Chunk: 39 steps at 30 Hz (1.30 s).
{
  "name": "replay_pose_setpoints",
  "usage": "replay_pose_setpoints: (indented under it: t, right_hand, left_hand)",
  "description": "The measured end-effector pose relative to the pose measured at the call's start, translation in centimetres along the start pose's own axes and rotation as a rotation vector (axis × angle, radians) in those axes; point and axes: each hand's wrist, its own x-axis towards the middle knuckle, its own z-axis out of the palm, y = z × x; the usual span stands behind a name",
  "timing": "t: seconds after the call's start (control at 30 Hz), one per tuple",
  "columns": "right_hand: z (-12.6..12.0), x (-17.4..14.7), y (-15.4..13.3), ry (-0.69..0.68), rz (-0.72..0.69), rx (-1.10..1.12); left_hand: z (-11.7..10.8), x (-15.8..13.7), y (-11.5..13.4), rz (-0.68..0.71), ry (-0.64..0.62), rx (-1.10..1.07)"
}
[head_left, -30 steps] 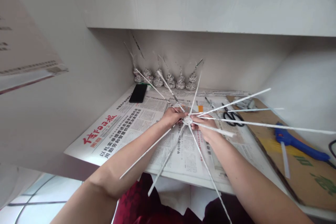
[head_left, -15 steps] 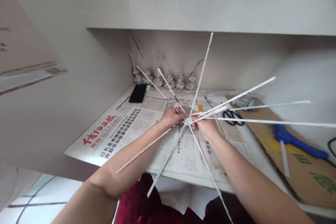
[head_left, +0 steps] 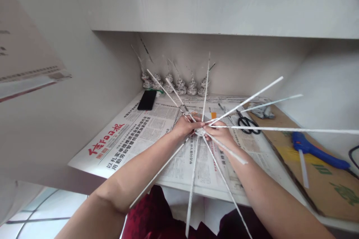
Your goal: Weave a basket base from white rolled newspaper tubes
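Between my hands is a small woven hub (head_left: 200, 132) of rolled newspaper, with several long paper sticks (head_left: 252, 97) fanning out from it in all directions. My left hand (head_left: 186, 126) pinches the hub's left side, its thumb lying across the top. From the right, my right hand (head_left: 220, 133) closes its fingers at the hub's edge, where the sticks come together. One shorter white paper stick (head_left: 230, 151) slants down over my right wrist. The fingertips beneath the hub are partly hidden.
Newspaper sheets (head_left: 134, 138) cover the table. Several coiled paper gourd shapes (head_left: 181, 86) line the back wall, near a black phone (head_left: 147, 100). At right lie black-handled scissors (head_left: 248, 125), cardboard (head_left: 316, 194) and a blue glue gun (head_left: 316, 153). A shelf front (head_left: 213, 3) overhangs above.
The short white stick has swung from pointing up-right to lying down-right over my right wrist. The whole fan has turned and tilted a little; both hands keep hold of the hub.
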Motion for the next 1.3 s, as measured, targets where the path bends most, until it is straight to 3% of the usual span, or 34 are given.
replay_pose_setpoints:
  t: [0.17,0.37,0.6,0.73,1.03,1.3]
  right_hand:
    - [0.3,-0.1,-0.5,0.053,0.131,0.134]
    - [0.4,-0.1,-1.3,-0.001,0.233,0.282]
    - [0.8,-0.1,-1.7,0.141,0.300,0.283]
    - [0.6,-0.1,-1.5,0.100,0.307,0.307]
    - [0.3,-0.2,-1.1,-0.048,0.218,0.310]
    - [0.7,0.0,-1.0,0.142,0.285,0.289]
  left_hand:
    - [-0.2,0.2,0.1,0.012,0.076,0.038]
    - [-0.7,0.9,-0.3,0.048,0.145,0.142]
    - [-0.3,0.2,0.4,0.039,0.094,0.093]
    - [-0.1,-0.1,0.6,0.023,0.052,0.044]
    - [-0.1,0.0,0.5,0.055,0.135,0.145]
    - [0.1,0.1,0.1,0.091,0.063,0.066]
